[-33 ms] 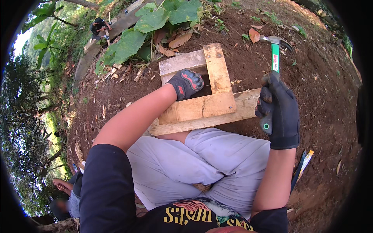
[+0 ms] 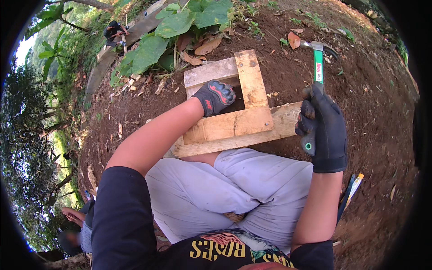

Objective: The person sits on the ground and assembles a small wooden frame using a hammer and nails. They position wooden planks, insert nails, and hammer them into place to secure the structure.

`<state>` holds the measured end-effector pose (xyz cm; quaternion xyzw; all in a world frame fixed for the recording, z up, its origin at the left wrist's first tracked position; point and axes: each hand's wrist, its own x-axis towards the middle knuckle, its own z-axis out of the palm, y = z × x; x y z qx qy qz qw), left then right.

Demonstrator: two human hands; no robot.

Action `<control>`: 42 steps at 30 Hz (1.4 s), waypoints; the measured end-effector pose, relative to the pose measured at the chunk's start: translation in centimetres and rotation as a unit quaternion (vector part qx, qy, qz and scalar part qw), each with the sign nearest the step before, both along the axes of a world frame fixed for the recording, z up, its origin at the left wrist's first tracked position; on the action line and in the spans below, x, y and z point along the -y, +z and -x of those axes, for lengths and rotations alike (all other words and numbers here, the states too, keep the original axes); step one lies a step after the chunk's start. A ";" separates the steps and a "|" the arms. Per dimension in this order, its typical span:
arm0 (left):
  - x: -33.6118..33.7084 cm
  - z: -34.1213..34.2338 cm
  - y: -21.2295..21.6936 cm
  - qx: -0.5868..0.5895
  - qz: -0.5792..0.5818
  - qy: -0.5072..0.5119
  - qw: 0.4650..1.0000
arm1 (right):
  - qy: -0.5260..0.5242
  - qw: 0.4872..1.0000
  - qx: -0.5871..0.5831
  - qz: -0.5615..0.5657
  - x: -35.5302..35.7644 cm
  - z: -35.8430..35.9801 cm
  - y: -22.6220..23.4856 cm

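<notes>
A frame of nailed wooden boards lies on the soil in front of my folded legs. My left hand, in a black glove with red trim, is at the frame's left side, knuckles up and over the opening. Its fingers curl downward out of sight, so what they grip is hidden. Out to the right, my right hand, in a dark glove, is closed around a hammer with a green handle. The hammer's metal head points away from me, above the soil. Nail heads show at the frame's corners.
A longer board lies under the frame's near side. Large green leaves and dry brown leaves are beyond it. Slim tools with a yellow-and-white strip rest by my right forearm. One person sits far left, another lower left.
</notes>
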<state>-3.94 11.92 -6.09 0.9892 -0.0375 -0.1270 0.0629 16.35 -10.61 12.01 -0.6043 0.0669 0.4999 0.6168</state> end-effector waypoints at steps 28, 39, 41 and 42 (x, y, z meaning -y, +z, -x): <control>8.3 -0.6 15.7 0.139 0.142 0.268 0.943 | 0.267 0.864 0.416 0.090 -2.7 3.5 -1.6; 8.7 -0.4 14.8 0.234 0.471 0.369 0.766 | 0.047 0.994 0.068 -0.071 -0.9 3.0 -1.4; 9.5 -0.7 12.7 0.269 0.521 0.377 0.717 | 0.020 0.995 -0.014 -0.094 -0.8 3.4 -1.7; 9.9 -1.3 12.6 0.286 0.548 0.377 0.690 | 0.003 0.993 -0.052 -0.104 -0.5 3.3 -1.8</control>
